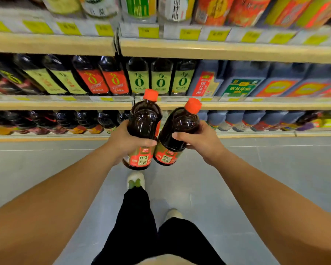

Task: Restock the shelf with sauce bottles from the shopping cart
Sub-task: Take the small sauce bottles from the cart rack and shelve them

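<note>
Counted: 2 orange-capped sauce bottles (144, 119) (180, 129), 2 hands (126, 142) (201, 140), 3 green-label bottles (139, 78) (161, 78) (182, 79), 2 red-label bottles (92, 78) (114, 78), 3 shelf boards (52, 44) (65, 105) (46, 138).

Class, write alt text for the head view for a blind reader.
Two dark, orange-capped sauce bottles are held before stocked supermarket shelves: the left hand grips the left bottle, the right hand the right bottle. Below, black trousers and pale shoes on a grey floor.

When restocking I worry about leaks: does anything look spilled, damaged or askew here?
Nothing stands out. Left hand and right hand each grip a capped, intact sauce bottle; the right bottle merely leans, touching the left bottle low down. No spill shows on the floor.
</note>
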A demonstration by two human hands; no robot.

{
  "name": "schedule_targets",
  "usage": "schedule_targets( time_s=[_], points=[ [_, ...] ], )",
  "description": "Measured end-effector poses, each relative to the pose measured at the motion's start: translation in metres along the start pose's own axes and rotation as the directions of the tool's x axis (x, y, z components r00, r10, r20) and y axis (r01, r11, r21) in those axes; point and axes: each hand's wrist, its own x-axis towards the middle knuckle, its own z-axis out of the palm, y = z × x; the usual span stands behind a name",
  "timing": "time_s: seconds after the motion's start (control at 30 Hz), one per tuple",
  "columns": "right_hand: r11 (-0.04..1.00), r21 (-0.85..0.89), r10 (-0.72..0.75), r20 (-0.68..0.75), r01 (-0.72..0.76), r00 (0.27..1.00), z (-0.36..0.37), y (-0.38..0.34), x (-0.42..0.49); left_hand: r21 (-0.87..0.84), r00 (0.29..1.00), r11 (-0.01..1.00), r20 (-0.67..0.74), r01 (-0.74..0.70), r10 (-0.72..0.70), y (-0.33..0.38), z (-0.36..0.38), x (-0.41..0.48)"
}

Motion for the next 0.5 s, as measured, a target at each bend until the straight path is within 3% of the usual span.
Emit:
schedule_targets(
  time_s=[0.5],
  points=[
    [0.964, -0.115, -0.226, 0.118, 0.239, 0.967, 0.037, -0.117, -0.096, -0.053, 0.952, 0.976, -0.235, -0.213, 0.195, 0.041, -0.064, -0.146]
  ],
)
